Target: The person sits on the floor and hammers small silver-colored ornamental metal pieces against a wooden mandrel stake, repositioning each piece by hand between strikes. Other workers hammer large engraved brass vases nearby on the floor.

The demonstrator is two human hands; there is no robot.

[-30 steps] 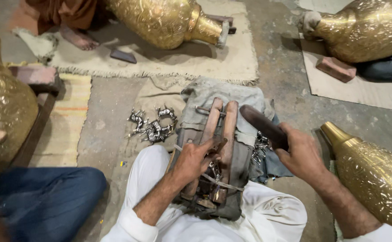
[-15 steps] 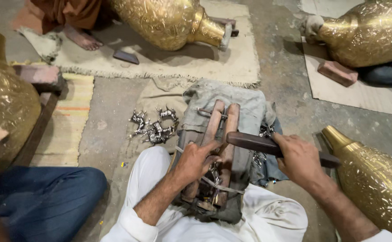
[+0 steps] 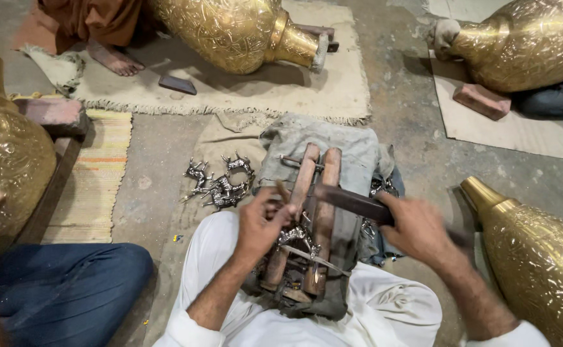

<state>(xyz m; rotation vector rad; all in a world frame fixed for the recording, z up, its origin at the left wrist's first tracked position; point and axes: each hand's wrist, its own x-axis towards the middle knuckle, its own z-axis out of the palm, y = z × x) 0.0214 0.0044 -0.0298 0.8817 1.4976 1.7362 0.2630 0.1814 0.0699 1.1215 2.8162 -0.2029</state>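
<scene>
Brass vases (image 3: 538,257) flanking; floor (image 3: 416,160) beyond.

right hand (image 3: 416,228) swung file (image 3: 352,201) down across wooden clamp (image 3: 313,212), left hand (image 3: 262,222) shifted lower

Wooden clamp on a cloth pad, vases all around

The wooden clamp (image 3: 307,218) lies on the cloth pad (image 3: 333,138); metal figurines (image 3: 220,183) sit left of the pad, and brass vases (image 3: 236,29) stand behind, left and right.

The right hand (image 3: 416,228) gripped a dark flat file (image 3: 349,200), its blade reaching leftward across two wooden bars (image 3: 313,212). Just left of that grip, the left hand (image 3: 262,222) pinched a small silvery piece (image 3: 292,234) — more silvery figures (image 3: 220,183) lay farther left.
</scene>
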